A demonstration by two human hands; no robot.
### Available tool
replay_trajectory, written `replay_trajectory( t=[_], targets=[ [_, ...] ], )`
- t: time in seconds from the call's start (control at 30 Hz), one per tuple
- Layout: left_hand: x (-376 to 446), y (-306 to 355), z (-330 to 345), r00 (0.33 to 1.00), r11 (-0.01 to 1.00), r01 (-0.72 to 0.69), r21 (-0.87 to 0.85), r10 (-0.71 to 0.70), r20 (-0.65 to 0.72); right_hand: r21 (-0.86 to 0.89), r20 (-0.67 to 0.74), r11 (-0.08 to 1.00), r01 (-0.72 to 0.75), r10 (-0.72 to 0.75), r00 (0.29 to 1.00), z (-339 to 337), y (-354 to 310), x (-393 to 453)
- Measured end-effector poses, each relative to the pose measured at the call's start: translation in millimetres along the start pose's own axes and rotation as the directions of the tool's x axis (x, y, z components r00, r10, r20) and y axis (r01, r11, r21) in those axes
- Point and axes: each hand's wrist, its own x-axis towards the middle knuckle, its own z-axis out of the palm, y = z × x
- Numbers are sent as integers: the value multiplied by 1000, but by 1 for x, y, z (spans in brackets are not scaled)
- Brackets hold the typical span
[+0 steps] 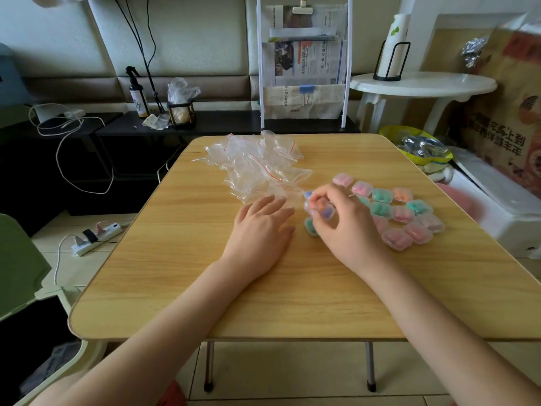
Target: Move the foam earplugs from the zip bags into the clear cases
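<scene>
While both forearms reach over the near edge, the scene reads like this, from near to far:

Desk [175, 273]: wooden top, bare in the near half; all the task things lie in the far half.

Left hand [262, 230]: flat on the desk, fingers straight and spread, the grip wide and holding nothing; its fingertips are just beside the nearest zip bag.

Right hand [345, 221]: fingers curled, the grip narrow around a small clear case [320, 209] with orange and purple foam earplugs inside. I cannot tell if its lid is fully closed.

Filled cases [407, 218]: a tight cluster on the right, touching each other, with pink, green and orange earplugs in them; two or three more sit under and just beside the right hand.

Zip bags [257, 165]: a loose heap at the far left of the desk, crumpled, red seal lines; they look empty, so the task seems almost finished.

Risk: if the lid is not snapped shut, the earplugs can spring out when the case is put down.

Risk: the cluster is crowded, so pushing the held case in may knock a neighbour toward the right edge of the desk.

Risk: the left fingers may drag the light bags.
</scene>
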Motion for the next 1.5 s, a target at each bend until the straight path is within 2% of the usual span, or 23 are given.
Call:
replay_trajectory(
  t=[0.13,0.3,0.4,0.47,0.5,0.57,0.63,0.7,0.77,0.8,0.83,0.97,1.1,1.17,1.3,1.4,1.5],
  targets=[
    [2,-1,0,983,988,155,12,-155,99,-87,200,996,21,-3,980,6,1,-3],
    [1,1,1,971,975,221,7,-221,90,-205,168,978,-33,69,983,5,7,-1],
    [0,0,1,991,991,133,-32,-133,19,-107,208,987,-121,141,968,6,7,-1],
    [0,1,1,999,996,8,-94,-12,-38,-17,161,984,-175,175,971,4,6,0],
    [-1,2,0,998,990,-57,-128,52,-46,-13,109,979,-202,202,973,1,6,1],
    [0,6,1,986,975,-167,-145,168,-3,-150,21,947,-285,291,957,-11,11,2],
    [4,13,4,976,973,-191,-126,203,83,-395,4,831,-392,428,904,-28,26,1],
    [12,19,8,973,985,-118,-123,139,183,-557,24,670,-491,603,797,-45,43,-3],
    [24,24,13,966,992,-74,-104,98,239,-602,65,575,-554,727,683,-55,55,-8],
    [29,26,16,961,994,-70,-83,90,260,-594,97,572,-565,748,656,-56,59,-9],
    [35,28,19,956,995,-68,-68,84,282,-578,129,594,-559,743,656,-55,60,-10],
    [49,39,27,936,996,-65,-62,82,343,-525,182,710,-470,633,753,-43,55,-6],
    [50,42,30,934,996,-49,-74,72,351,-490,171,741,-459,598,783,-36,52,-4],
    [48,41,29,948,993,-58,-107,88,306,-470,136,752,-462,579,804,-37,51,-3],
    [41,40,23,986,984,-123,-129,136,100,-419,74,791,-447,520,851,-40,44,-2],
    [38,27,16,995,995,-96,-15,96,6,-411,124,843,-347,428,895,-38,32,4],
    [37,-1,4,1000,972,17,236,-20,13,-328,205,899,-291,369,907,-23,21,19]
  ],
)
